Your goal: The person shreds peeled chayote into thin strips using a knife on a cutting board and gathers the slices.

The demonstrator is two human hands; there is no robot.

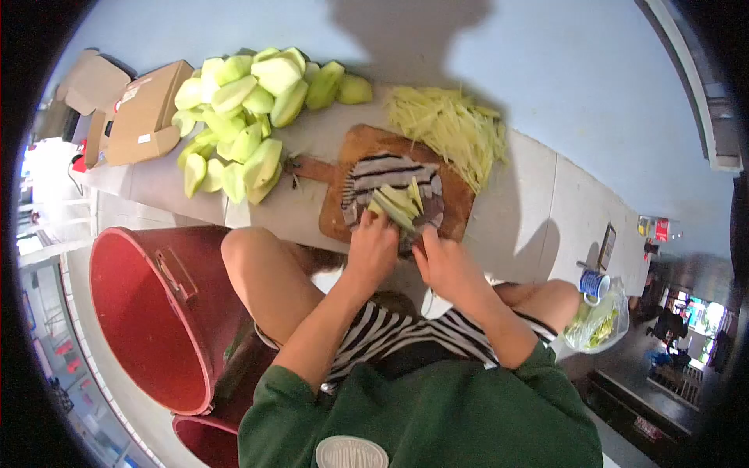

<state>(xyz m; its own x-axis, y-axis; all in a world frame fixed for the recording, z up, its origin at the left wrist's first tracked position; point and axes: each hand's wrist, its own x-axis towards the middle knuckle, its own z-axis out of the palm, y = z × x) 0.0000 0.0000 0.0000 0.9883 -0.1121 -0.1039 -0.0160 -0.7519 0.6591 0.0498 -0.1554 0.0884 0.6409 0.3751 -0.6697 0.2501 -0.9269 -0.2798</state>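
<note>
Both hands work at the near edge of a striped cloth (390,173), which lies on a wooden cutting board (367,140) with a handle. My left hand (373,240) is closed, its fingers curled against a pale green fruit piece (376,207). My right hand (438,257) is closed beside it. From its fingers a narrow greyish strip (399,213), apparently a knife blade, slants up and left across the fruit; the handle is hidden. Several cut pieces (413,191) lie on the cloth. Shredded pale green strips (456,129) are heaped at the board's far right.
Peeled green fruits (234,97), probably mangoes, are piled at the back left beside a cardboard box (144,117). A large red bin (148,312) stands on the left. At right are a blue mug (594,285) and a plastic bag (601,327) holding green scraps.
</note>
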